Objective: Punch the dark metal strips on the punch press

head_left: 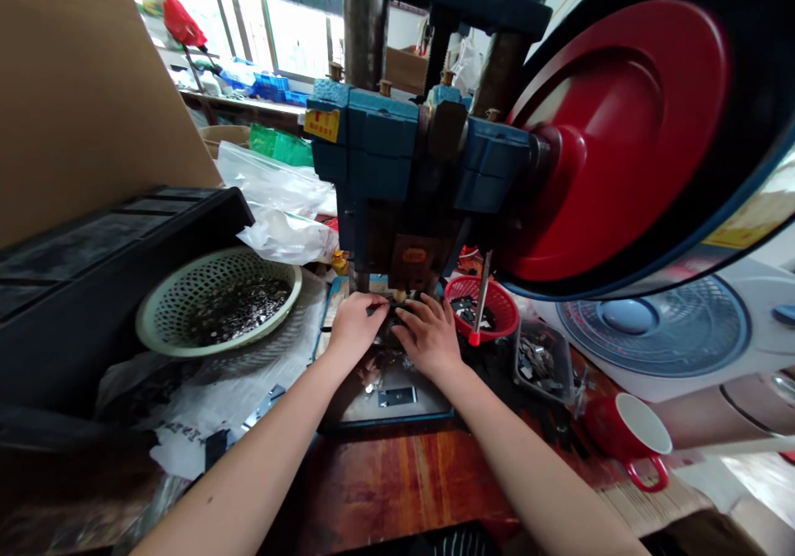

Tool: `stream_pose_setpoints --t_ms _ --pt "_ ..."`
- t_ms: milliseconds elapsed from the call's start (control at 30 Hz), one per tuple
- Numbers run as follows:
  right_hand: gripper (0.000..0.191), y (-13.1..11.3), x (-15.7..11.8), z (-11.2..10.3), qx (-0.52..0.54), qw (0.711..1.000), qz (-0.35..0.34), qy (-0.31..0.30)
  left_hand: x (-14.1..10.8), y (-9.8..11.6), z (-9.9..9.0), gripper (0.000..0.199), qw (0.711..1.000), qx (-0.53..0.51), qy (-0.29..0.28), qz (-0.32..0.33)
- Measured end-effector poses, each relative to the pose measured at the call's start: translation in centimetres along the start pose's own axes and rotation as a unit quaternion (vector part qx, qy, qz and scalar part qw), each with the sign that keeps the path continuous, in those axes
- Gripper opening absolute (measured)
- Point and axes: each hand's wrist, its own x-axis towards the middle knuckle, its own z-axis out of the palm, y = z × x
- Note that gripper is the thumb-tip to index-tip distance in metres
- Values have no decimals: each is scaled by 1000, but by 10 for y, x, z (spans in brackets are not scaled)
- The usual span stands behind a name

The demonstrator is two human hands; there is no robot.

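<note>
Under the head of a blue bench press [378, 146], both hands reach in at the die. My left hand [358, 324] is on the left side with thumb and forefinger pinched together; whatever lies between them is too small or dark to name. My right hand [431, 336] rests at the right of the die, its fingers apart and slightly bent, fingertips touching the dark work area. On the press bed in front of the hands lies a flat dark metal plate [397, 396], with small shiny scraps beside it. The fingertips partly hide the die.
A pale green basket [291, 311] of small metal pieces stands left. On the right are a red basket [506, 324], a clear tub [562, 386] of metal parts, a red mug [614, 427] and a fan [658, 336]. A large red flywheel [646, 142] overhangs the right side.
</note>
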Motion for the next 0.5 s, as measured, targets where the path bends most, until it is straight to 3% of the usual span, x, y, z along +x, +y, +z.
stream_pose_setpoints --t_ms 233,500 --pt "30 -10 8 -9 -16 1000 2 -16 2 0 0 20 1000 13 -5 15" --pt "34 -2 2 -4 20 999 27 -29 -1 0 1 22 999 35 7 23"
